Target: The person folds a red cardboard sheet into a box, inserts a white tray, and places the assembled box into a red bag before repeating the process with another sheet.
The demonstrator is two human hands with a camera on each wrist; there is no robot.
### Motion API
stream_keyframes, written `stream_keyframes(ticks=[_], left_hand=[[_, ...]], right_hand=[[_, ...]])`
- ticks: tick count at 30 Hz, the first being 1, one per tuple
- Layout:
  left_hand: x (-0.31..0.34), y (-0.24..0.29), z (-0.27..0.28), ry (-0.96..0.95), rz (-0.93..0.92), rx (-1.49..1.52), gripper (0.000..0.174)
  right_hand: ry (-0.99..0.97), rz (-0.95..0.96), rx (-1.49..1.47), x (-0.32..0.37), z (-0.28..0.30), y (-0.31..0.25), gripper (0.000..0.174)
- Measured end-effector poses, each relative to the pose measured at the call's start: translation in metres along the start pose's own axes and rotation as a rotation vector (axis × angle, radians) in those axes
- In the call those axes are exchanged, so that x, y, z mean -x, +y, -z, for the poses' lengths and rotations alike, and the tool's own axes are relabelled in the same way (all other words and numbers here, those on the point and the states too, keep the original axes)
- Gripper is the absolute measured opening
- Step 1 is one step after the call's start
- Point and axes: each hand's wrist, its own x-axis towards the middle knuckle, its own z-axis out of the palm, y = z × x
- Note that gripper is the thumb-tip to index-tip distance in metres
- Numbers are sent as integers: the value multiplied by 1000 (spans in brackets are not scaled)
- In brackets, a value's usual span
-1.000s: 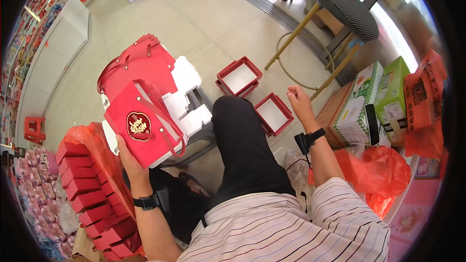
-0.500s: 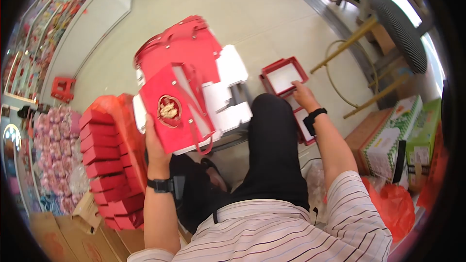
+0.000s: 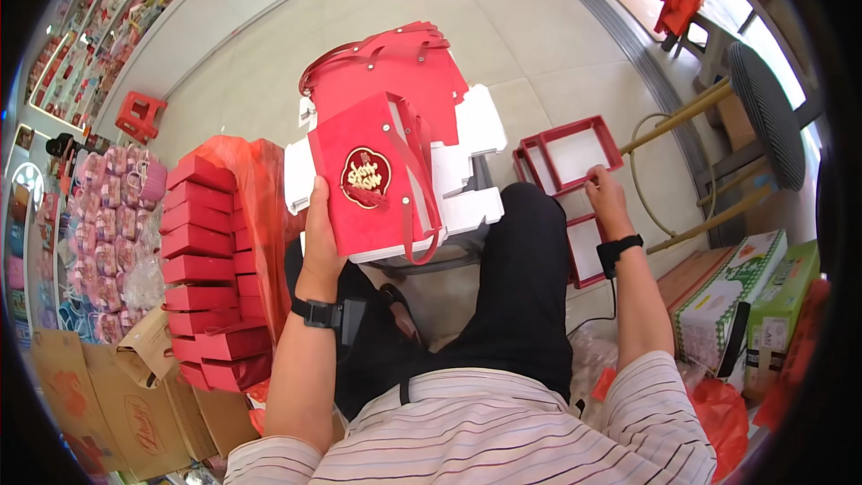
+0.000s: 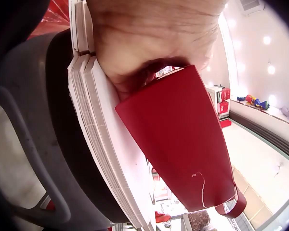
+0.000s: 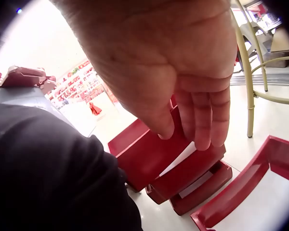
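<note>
In the head view my left hand (image 3: 321,232) grips the near left side of a red gift bag (image 3: 337,207) with a gold emblem and red strap handles. Its fingers are mostly hidden behind the bag. The left wrist view shows the bag's narrow red side (image 4: 178,139) below the palm, beside stacked white boards (image 4: 106,130). At the right, my right hand (image 3: 611,208) pinches the near right edge of a red open tray (image 3: 620,157) with a white bottom. That tray overlaps other red trays (image 5: 202,190) under it, offset to one side.
More red bags (image 3: 395,81) lie on the white boards over a grey stool. Another red tray (image 3: 588,283) sits beside my right knee. Stacked red boxes (image 3: 197,242) stand at left. A stool with gold legs (image 3: 691,117) and cartons (image 3: 727,296) are at right.
My right hand has gone from the air onto the tray edge and now pinches it; the top tray has shifted right over those below. My left hand keeps holding the bag. The head view has turned.
</note>
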Motion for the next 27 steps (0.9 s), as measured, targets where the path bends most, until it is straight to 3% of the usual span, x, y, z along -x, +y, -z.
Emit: stream_keyframes(ticks=[6,12,15,19,27], left_hand=[[0,-1,-1,-32,-34,-22,55],[4,-3,1,-50,-67,-57,55],[10,-9,5,-15,-64,-73,55],[34,-3,-1,-25,-94,-72,54],[58,-6,2,36,-174,-206,54]], right_hand=[[22,103,-189,24,92,-121,24],[72,318,-213,48,115,-230,14],[121,454,-81,50,111,-250,14],[139,385,-65,48,105,-264,16],[263,445,152,44,81,-291,24]])
